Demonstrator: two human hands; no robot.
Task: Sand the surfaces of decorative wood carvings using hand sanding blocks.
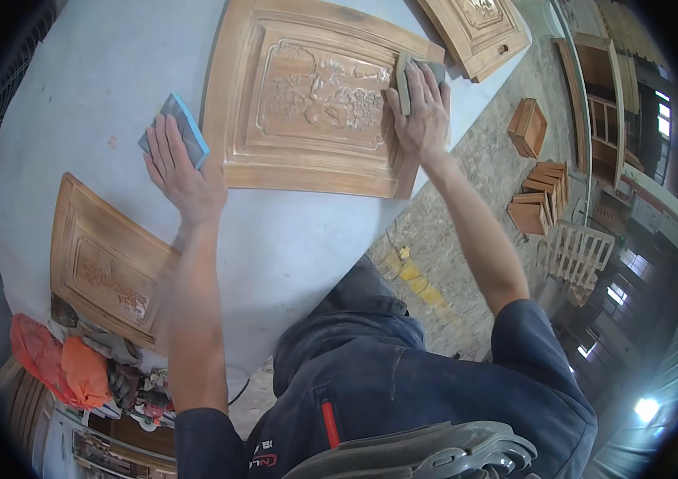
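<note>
A carved wooden door panel (299, 169) with a raised-relief centre lies face up on the pale table before me. My right hand (422, 116) grips a grey-green sanding sponge (404, 86) on the panel's right frame rail, fingers over its top and the thumb along its near side. Left of the panel, my left hand (183, 172) lies over a grey sanding sponge with a blue edge (196, 140). Its fingers stretch across the sponge, close to the panel's left edge.
A second carved panel (115, 275) lies near my left forearm, and a third (475, 40) at the far right table corner. Orange and red bags (83, 371) sit at lower left. Wooden drawer boxes (537, 195), a pallet (578, 254) and a cabinet frame (604, 104) stand on the floor to the right.
</note>
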